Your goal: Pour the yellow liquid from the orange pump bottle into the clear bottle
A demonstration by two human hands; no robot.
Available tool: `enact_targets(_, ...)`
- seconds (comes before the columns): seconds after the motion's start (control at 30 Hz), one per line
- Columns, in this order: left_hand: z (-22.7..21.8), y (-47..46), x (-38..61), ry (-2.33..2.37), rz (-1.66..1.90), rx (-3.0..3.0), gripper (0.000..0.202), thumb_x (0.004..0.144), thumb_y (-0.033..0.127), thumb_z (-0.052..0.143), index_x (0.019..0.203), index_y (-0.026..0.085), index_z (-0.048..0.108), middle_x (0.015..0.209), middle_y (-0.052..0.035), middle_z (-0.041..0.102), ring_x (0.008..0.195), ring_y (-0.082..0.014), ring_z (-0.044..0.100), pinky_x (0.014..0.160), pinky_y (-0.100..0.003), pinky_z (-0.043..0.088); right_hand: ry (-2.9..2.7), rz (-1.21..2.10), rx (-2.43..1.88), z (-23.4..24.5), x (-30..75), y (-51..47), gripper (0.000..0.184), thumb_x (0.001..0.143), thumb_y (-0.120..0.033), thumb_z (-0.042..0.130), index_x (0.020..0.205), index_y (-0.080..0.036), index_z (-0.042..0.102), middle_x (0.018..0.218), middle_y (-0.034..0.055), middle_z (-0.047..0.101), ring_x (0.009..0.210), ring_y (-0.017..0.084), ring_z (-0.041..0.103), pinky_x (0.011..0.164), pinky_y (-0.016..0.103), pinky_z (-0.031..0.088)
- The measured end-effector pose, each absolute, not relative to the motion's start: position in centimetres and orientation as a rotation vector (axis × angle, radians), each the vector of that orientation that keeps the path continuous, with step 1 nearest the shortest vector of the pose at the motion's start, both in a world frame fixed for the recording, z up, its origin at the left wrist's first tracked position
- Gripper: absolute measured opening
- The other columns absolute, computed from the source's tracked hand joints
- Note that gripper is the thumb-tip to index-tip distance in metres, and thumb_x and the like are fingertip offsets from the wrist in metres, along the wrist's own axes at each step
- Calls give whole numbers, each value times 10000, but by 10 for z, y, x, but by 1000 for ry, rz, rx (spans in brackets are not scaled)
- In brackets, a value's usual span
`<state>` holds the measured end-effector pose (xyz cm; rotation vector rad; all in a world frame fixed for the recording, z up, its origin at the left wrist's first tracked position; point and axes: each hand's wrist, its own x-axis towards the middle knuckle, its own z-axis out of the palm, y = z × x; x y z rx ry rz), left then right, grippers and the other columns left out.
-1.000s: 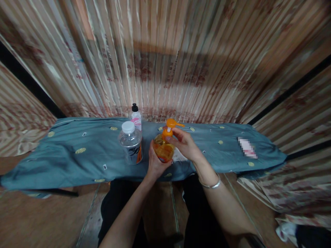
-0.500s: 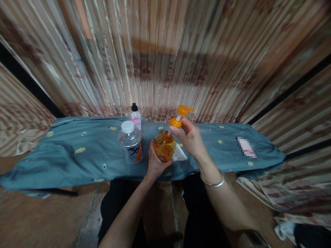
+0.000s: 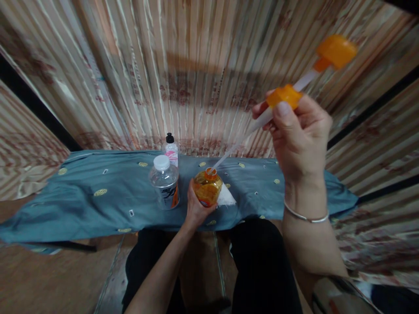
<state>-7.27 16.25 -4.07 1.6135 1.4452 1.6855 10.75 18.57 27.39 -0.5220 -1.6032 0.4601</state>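
My left hand point(image 3: 195, 208) is wrapped around a small orange bottle point(image 3: 206, 188) of amber liquid standing on the blue cloth point(image 3: 98, 205). Its neck is uncovered. My right hand point(image 3: 299, 135) is raised high and pinches the collar of the orange pump head point(image 3: 334, 51). The pump's clear tube point(image 3: 242, 141) slants down from it, with its tip just at the bottle's mouth. A silver bangle sits on my right wrist.
A clear plastic bottle point(image 3: 165, 181) with a white cap stands left of the orange one. Behind it is a small white bottle point(image 3: 171, 150) with a black cap. A white tissue point(image 3: 225, 198) lies by the orange bottle. Striped curtains hang behind the table.
My right hand has lifted the pump head up and to the right, drawing the tube almost out of the bottle. The left hand and bottle stayed put.
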Motion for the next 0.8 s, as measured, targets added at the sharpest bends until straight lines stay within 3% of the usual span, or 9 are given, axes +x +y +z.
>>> enact_targets(0.1, -39, 162, -73, 1455, 1677, 1606, 977, 906, 602, 821, 1705, 277, 364, 1693, -194, 495, 1520, -446, 532, 1234, -743, 443, -1547, 348, -481, 288, 121, 172, 373, 923, -633, 884, 1105, -316, 811, 1033, 7, 812, 1013, 278, 808, 932, 462, 699)
enact_targets(0.2, -37, 161, -73, 1462, 1666, 1601, 998, 889, 595, 838, 1704, 272, 360, 1694, -197, 494, 1522, -447, 532, 1240, -743, 437, -1502, 268, -437, 296, 139, 163, 276, 957, -569, 878, 1111, -345, 832, 1058, 10, 806, 1010, 251, 812, 834, 382, 699)
enact_targets(0.3, -35, 160, -74, 1471, 1651, 1593, 1070, 834, 575, 886, 1702, 255, 349, 1696, -209, 491, 1536, -452, 525, 1262, -737, 417, -1449, 214, -394, 292, 157, 168, 207, 975, -494, 881, 1128, -364, 833, 1083, 7, 803, 1013, 224, 805, 850, 363, 692)
enact_targets(0.33, -34, 159, -75, 1474, 1645, 1590, 1114, 797, 563, 912, 1700, 246, 343, 1697, -217, 490, 1545, -456, 520, 1271, -733, 408, -1445, 232, -457, 286, 163, 174, 196, 997, -465, 859, 1163, -369, 816, 1143, 14, 798, 1104, 239, 795, 920, 391, 684)
enact_targets(0.43, -33, 159, -77, 1490, 1631, 1570, 1276, 642, 496, 997, 1688, 235, 316, 1696, -229, 495, 1564, -461, 519, 1298, -704, 399, -1436, 178, -622, 247, 177, 209, 368, 953, -469, 869, 1251, -286, 752, 1250, 58, 786, 1250, 299, 760, 1093, 505, 622)
enact_targets(0.5, -31, 158, -78, 1506, 1623, 1551, 1337, 565, 437, 1022, 1676, 243, 305, 1690, -225, 507, 1567, -452, 531, 1306, -676, 408, -1490, 148, -795, 208, 186, 240, 434, 932, -453, 851, 1287, -234, 729, 1273, 96, 789, 1269, 323, 749, 1119, 526, 602)
enact_targets(0.6, -30, 157, -78, 1529, 1615, 1527, 1349, 541, 400, 1025, 1664, 242, 295, 1677, -232, 526, 1558, -445, 553, 1300, -661, 427, -1698, 111, -1165, 142, 196, 284, 475, 976, -327, 692, 1430, -188, 678, 1390, 159, 766, 1266, 350, 755, 1114, 555, 603)
enact_targets(0.67, -29, 156, -78, 1540, 1613, 1518, 1345, 541, 406, 1025, 1657, 231, 294, 1661, -244, 542, 1547, -448, 568, 1290, -658, 443, -1979, -45, -1450, 105, 203, 303, 528, 971, -197, 599, 1495, -155, 649, 1541, 197, 689, 1452, 346, 656, 1228, 542, 533)
enact_targets(0.8, -28, 153, -79, 1562, 1608, 1505, 1345, 518, 421, 1040, 1637, 217, 321, 1627, -251, 572, 1504, -459, 608, 1263, -644, 485, -2167, -61, -1557, 58, 217, 323, 519, 900, -46, 582, 1398, -74, 725, 1535, 269, 681, 1450, 376, 646, 1255, 548, 518)
